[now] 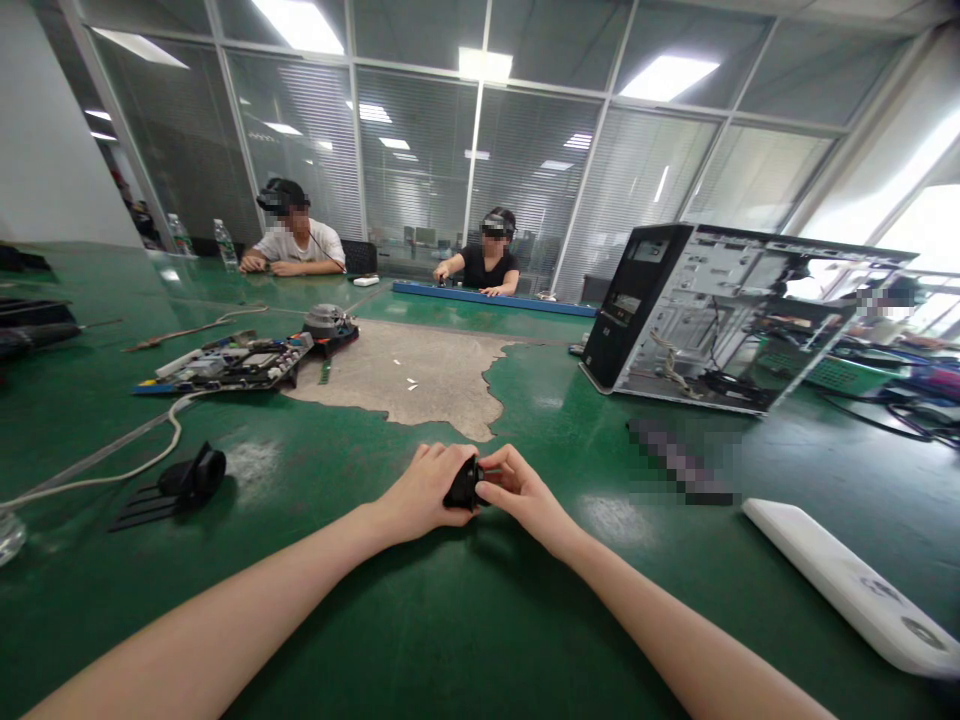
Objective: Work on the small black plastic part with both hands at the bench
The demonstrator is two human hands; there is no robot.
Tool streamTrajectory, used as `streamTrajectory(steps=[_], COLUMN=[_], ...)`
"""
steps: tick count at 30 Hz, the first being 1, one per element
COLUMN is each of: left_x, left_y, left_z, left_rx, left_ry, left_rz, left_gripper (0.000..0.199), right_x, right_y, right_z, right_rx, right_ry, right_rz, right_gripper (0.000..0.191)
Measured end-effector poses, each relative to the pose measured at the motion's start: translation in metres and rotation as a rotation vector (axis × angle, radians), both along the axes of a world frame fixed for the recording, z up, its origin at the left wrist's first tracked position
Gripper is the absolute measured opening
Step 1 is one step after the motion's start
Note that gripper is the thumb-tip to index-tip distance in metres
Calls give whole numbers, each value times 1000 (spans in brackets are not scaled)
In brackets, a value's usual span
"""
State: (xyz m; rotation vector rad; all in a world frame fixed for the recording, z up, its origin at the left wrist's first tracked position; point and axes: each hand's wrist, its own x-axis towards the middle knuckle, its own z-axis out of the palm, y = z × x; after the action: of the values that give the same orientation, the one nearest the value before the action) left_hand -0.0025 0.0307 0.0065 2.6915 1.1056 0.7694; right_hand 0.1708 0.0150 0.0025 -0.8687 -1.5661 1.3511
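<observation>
Just above the green tabletop, in the middle of the view, a small black rounded object sits between my two hands. My left hand is wrapped round its left side, thumb and fingers closed. From the right, the thumb and fingertips of my right hand pinch the object's narrower right end. Its exact kind is hard to make out, since the fingers cover much of it. Left of my hands lies a black plastic part with long flat prongs.
A circuit board and a round cooling fan lie left of a bare patch. To the right stand an open computer case and a white oblong device. Two people sit across the table, behind a blue bar.
</observation>
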Motion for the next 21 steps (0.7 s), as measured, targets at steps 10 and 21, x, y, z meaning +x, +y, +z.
streamTrajectory(steps=[10,21], left_x=[-2,-1], left_y=[1,-1], left_z=[0,3], left_rx=[-8,-6], left_ry=[7,16], left_rz=[-6,-4], left_gripper=[53,51], right_x=[0,-1], right_y=[-1,-2], right_z=[1,-1], right_rx=[24,58], right_ry=[-81,-55], right_rz=[29,-20], right_gripper=[29,19])
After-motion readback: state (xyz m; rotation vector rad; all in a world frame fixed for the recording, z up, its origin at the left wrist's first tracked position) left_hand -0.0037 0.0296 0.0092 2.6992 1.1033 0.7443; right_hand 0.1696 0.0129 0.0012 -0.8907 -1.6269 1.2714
